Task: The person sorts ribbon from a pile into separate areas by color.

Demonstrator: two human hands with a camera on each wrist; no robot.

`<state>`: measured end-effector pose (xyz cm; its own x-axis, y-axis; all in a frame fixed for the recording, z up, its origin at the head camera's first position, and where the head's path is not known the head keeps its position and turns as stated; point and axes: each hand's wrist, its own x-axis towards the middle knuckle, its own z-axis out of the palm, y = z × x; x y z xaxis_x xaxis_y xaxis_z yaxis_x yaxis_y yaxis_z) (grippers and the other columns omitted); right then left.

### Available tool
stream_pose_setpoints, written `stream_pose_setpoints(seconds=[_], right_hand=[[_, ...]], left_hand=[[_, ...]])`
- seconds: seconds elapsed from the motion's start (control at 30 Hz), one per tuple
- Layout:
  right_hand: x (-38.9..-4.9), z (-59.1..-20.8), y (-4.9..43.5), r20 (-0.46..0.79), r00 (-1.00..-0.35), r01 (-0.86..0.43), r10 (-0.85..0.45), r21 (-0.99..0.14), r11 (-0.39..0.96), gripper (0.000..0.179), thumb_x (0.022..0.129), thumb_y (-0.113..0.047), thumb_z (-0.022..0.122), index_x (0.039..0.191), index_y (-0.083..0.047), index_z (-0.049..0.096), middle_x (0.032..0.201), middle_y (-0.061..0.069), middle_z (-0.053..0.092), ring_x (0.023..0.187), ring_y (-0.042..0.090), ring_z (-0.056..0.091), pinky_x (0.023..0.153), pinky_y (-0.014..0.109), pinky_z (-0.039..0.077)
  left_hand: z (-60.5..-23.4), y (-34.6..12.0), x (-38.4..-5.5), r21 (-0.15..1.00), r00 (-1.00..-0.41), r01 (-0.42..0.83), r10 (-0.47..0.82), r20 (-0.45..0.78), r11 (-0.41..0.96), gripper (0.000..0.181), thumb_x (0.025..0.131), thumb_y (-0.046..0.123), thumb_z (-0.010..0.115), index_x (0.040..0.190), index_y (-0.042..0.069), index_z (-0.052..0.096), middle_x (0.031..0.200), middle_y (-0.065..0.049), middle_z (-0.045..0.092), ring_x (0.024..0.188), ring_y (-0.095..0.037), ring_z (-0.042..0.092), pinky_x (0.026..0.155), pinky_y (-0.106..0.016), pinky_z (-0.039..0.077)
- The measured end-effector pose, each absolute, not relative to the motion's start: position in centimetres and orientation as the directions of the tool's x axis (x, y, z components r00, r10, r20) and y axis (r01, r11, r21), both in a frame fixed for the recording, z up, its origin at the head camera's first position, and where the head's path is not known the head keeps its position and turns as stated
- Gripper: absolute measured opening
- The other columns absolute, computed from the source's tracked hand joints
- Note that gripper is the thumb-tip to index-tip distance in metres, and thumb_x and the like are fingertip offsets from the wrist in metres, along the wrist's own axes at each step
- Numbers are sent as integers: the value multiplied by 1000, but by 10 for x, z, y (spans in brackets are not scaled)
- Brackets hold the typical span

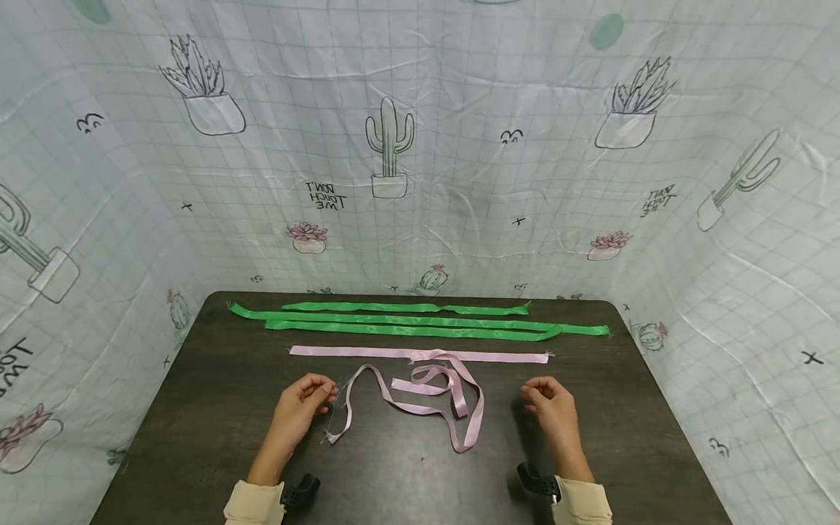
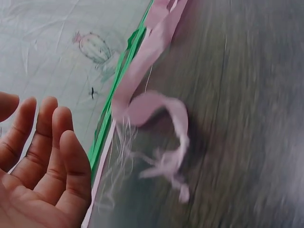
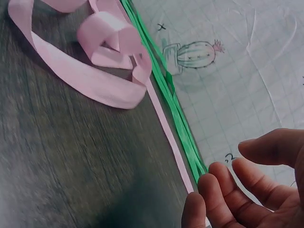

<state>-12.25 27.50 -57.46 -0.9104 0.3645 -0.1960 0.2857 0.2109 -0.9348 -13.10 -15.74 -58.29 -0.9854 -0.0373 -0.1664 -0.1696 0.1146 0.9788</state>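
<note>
A loose pink ribbon (image 1: 420, 410) lies in curls and bends on the dark table, its frayed end (image 2: 166, 166) trailing thin white threads (image 2: 124, 142). Left of that end is my left hand (image 1: 303, 405), fingers loosely bent and thumb apart from them in the left wrist view; the threads pass close to its fingertips, and I see nothing gripped. On the other side of the ribbon, my right hand (image 1: 553, 407) hovers over the table with relaxed fingers and an empty gap under the thumb (image 3: 273, 147). A straight pink ribbon (image 1: 354, 352) lies flat beyond both hands.
Several green ribbons (image 1: 407, 329) stretch side by side along the back of the table (image 1: 216, 408). A printed cloth (image 1: 459, 197) with cactus drawings hangs behind and at both sides. Each wrist wears a black band (image 1: 300, 492).
</note>
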Motion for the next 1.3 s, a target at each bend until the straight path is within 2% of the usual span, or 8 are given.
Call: stream_pose_setpoints(seconds=[0.3,0.6,0.77,1.0,1.3], right_hand=[[-120,-579,261,-167,-918,275,360,-921,275,13,98,-1,67,105,8,64,81,-8,64,76,2,59,68,21,56],[-123,-581,247,-114,-926,235,359,-920,313,9,92,4,68,100,8,66,82,0,67,70,1,57,63,20,53],[-124,-583,242,-102,-931,228,351,-912,341,13,91,4,69,102,10,65,83,2,69,68,1,57,61,19,51],[-127,-588,236,-38,-942,204,335,-855,477,12,89,3,71,98,8,66,83,10,69,66,4,54,59,19,47],[-133,-593,224,22,-945,186,325,-784,592,10,84,-2,73,90,3,68,80,10,68,71,13,55,64,26,43]], left_hand=[[-586,-138,-127,985,-987,-157,5,-158,71,13,103,6,64,107,-6,69,103,-20,75,85,-12,71,73,-22,56],[-594,-128,-126,985,-987,-157,19,-158,69,12,103,4,63,106,-5,69,104,-23,75,88,-19,72,72,-22,56],[-596,-124,-126,986,-987,-159,21,-160,51,11,103,3,62,105,-6,69,102,-23,75,85,-17,72,71,-22,57],[-595,-118,-128,987,-987,-156,35,-157,26,13,103,5,63,107,-7,68,102,-21,74,85,-17,72,71,-24,59],[-590,-101,-134,991,-988,-134,83,-134,1,15,102,3,64,107,-11,66,103,-25,73,86,-18,73,73,-22,59]])
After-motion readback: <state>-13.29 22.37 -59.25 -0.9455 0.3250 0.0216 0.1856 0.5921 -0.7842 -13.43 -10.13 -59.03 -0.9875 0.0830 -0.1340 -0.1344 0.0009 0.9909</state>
